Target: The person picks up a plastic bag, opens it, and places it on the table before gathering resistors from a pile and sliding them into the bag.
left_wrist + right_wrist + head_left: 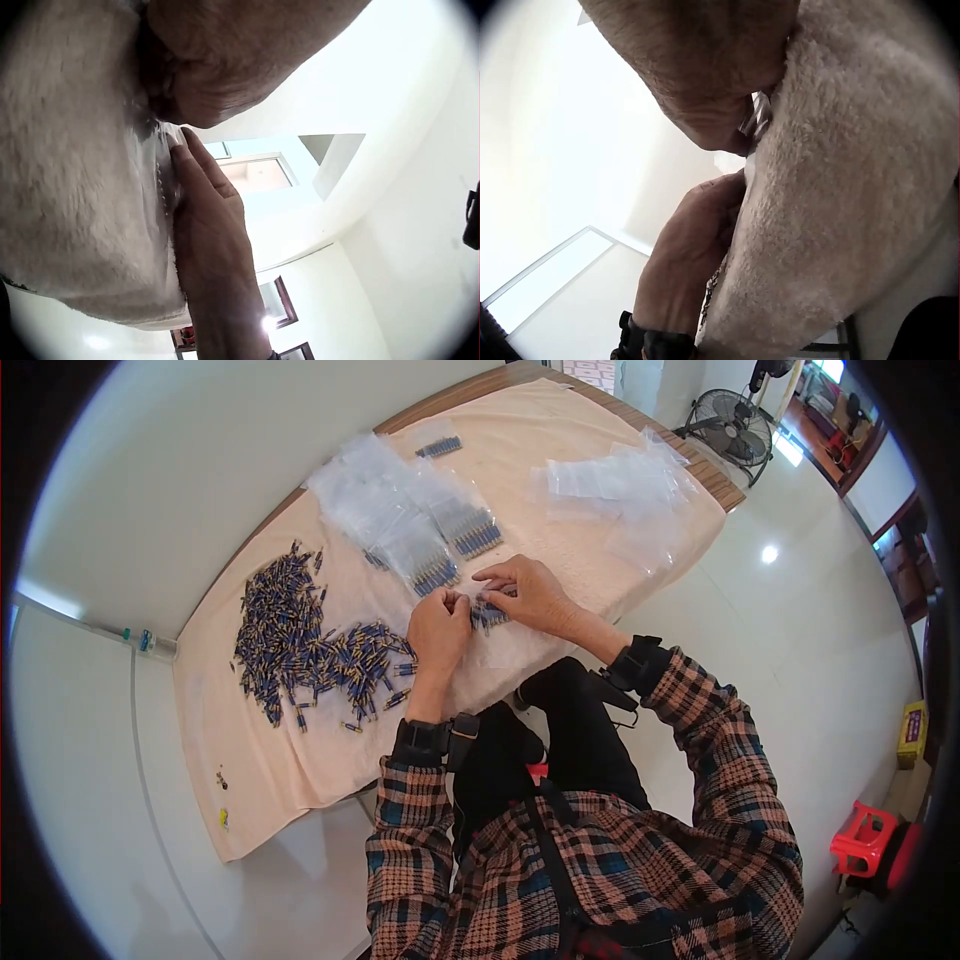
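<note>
Both the left hand (438, 628) and the right hand (528, 592) pinch a small clear plastic bag of blue-and-gold pins (488, 616) at the desk's (712, 472) near edge. Several filled bags (440, 540) lie at 12 o'clock; a large loose pile of pins (300, 645) at 9 o'clock is left unbagged.

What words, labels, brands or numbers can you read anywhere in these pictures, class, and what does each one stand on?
No text can be read.
Yellow box on the floor at the right: printing too small and blurred to read.
Clear bags on the towel: no print shows.
Both wrist views: no lettering.
</note>
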`<state>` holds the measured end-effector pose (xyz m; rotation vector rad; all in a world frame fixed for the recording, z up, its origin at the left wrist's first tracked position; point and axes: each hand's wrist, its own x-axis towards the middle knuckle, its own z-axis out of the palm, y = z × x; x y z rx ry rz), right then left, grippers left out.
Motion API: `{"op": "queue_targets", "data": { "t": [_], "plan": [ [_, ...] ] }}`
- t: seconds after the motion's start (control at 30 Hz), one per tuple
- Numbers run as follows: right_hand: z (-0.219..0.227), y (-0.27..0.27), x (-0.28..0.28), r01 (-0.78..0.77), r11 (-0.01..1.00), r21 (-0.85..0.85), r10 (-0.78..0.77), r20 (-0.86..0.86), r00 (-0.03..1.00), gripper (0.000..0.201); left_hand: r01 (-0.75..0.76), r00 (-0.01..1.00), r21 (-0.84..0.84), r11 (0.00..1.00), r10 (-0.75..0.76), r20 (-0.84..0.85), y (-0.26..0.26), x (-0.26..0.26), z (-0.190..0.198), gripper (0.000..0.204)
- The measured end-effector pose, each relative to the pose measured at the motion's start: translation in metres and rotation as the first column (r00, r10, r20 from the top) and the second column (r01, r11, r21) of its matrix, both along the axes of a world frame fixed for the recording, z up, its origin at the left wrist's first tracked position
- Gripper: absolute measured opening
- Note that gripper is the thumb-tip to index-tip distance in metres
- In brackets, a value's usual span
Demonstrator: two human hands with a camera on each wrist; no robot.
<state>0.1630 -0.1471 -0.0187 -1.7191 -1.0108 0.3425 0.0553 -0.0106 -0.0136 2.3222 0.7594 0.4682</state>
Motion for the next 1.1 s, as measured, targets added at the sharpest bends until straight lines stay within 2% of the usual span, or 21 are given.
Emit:
{"op": "queue_targets", "data": {
  "t": [0.1, 0.2, 0.23, 0.33, 0.47, 0.53, 0.77, 0.9, 1.1],
  "plan": [
    [0.0, 0.0, 0.001, -0.021, 0.999, -0.026, 0.022, 0.036, 0.999, 0.027, -0.001, 1.0, 0.025, 1.0, 0.001, 0.007, -0.001, -0.001, 0.001, 0.023],
    [-0.004, -0.001, 0.002, -0.057, 0.991, 0.12, 0.067, -0.087, 0.994, 0.027, -0.008, 1.0, 0.048, 0.999, 0.006, 0.028, -0.002, -0.003, -0.001, 0.022],
    [-0.004, -0.003, 0.004, -0.057, 0.991, 0.118, 0.067, -0.085, 0.994, 0.027, -0.011, 0.999, 0.059, 0.998, 0.009, 0.044, -0.003, -0.003, -0.002, 0.022],
    [-0.003, -0.011, 0.012, 0.028, 0.991, 0.132, -0.021, -0.057, 0.998, 0.027, -0.009, 0.999, 0.055, 0.998, 0.006, 0.053, -0.005, -0.004, 0.002, 0.021],
    [-0.003, -0.019, 0.013, 0.054, 0.997, 0.059, -0.056, 0.035, 0.998, 0.027, -0.001, 0.999, 0.052, 0.999, -0.001, 0.043, -0.01, -0.007, 0.005, 0.019],
    [-0.002, -0.021, 0.014, 0.061, 0.997, 0.043, -0.063, 0.036, 0.997, 0.026, -0.021, 0.997, 0.102, 0.995, 0.013, 0.072, -0.01, -0.006, 0.002, 0.018],
    [0.003, -0.019, 0.012, 0.055, 0.998, 0.015, -0.055, 0.007, 0.998, 0.027, -0.019, 0.995, 0.121, 0.992, 0.006, 0.103, -0.009, -0.007, -0.003, 0.016],
    [0.012, -0.021, 0.012, 0.024, 0.997, -0.076, -0.024, 0.0, 1.0, 0.027, -0.005, 0.994, 0.133, 0.991, -0.009, 0.105, -0.008, -0.007, -0.004, 0.015],
    [0.014, -0.022, 0.015, -0.131, 0.984, -0.121, 0.14, 0.068, 0.988, 0.024, 0.024, 0.992, 0.123, 0.992, -0.039, 0.121, -0.004, -0.009, -0.004, 0.02]
  ]
}}
